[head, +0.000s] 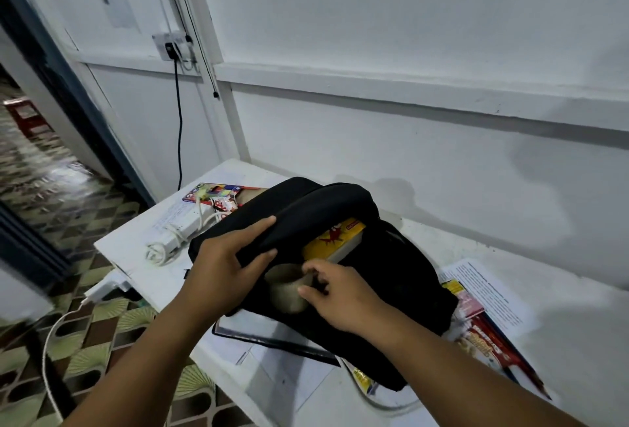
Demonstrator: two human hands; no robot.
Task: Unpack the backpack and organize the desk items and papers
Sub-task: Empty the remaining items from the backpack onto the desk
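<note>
A black backpack (391, 277) lies on the white desk (561, 324) with its opening facing me. My left hand (224, 256) grips the raised flap of the backpack and holds it up. Inside the opening stands a tan cup (286, 290), and my right hand (337, 297) pinches its rim with thumb and fingers. Behind the cup a yellow book (335, 239) sticks out of the bag. A dark folder with papers (265, 328) lies under the bag's front edge.
A white power strip with coiled cable (177, 232), a colourful box (211, 192) and small packets (223, 205) lie at the desk's left. Printed sheets (490, 287) and red booklets (490, 345) lie at the right. The wall is close behind; the desk's left edge drops to tiled floor.
</note>
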